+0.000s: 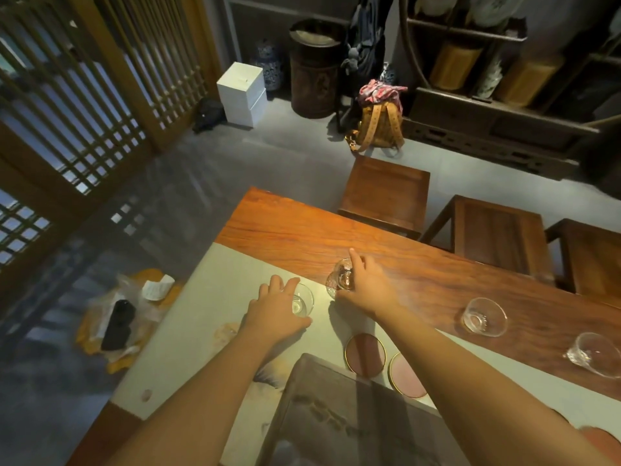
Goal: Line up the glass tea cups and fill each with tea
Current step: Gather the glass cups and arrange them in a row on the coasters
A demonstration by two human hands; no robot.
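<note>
On the wooden counter (386,243), a pale runner (208,314) covers the near side. Left hand (275,309) rests over a glass cup (304,301) standing on the runner, fingers wrapped around its near side, grip closed on it. Right hand (368,285) grips a second glass cup (341,275) at the runner's far edge, the cup tilted, index finger pointing away. Two more glass cups stand well apart to the right on bare wood: one (484,317) nearer the hands, another (596,354) by the frame's edge. Two round pink coasters (364,354) lie on the runner beside the right forearm.
</note>
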